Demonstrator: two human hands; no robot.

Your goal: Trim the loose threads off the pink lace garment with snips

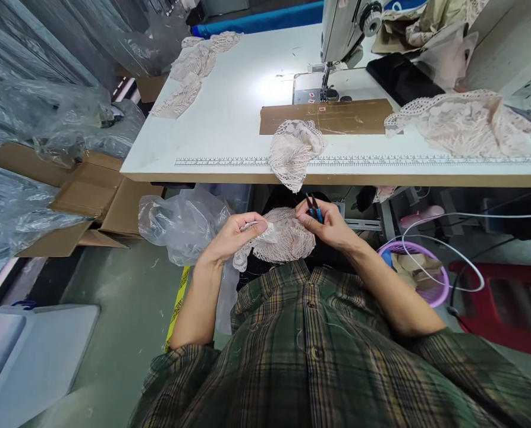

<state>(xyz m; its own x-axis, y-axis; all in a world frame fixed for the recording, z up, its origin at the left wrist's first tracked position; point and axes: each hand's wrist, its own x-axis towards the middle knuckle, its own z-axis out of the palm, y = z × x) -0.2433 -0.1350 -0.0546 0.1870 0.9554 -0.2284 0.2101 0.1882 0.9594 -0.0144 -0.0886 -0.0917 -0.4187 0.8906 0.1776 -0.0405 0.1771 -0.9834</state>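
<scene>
Over my lap, below the table edge, hangs a piece of pale pink lace fabric [283,238]. My left hand [237,236] pinches its left side between thumb and fingers. With thumb and forefinger, my right hand [325,223] grips the lace's upper right edge, and blue-handled thread snips [314,209] are tucked in the same hand, dark blades pointing up. Just above, another lace piece [294,151] droops over the table's front edge. Behind it stands the sewing machine [343,35], its needle above a brown strip [358,116] on the tabletop.
More lace lies at the table's left [189,74] and right [465,125]. A black flat object [403,80] rests beside the machine. Below are a purple basket [443,279], a red stool [506,297], a clear plastic bag [180,223] and an opened cardboard box [91,190].
</scene>
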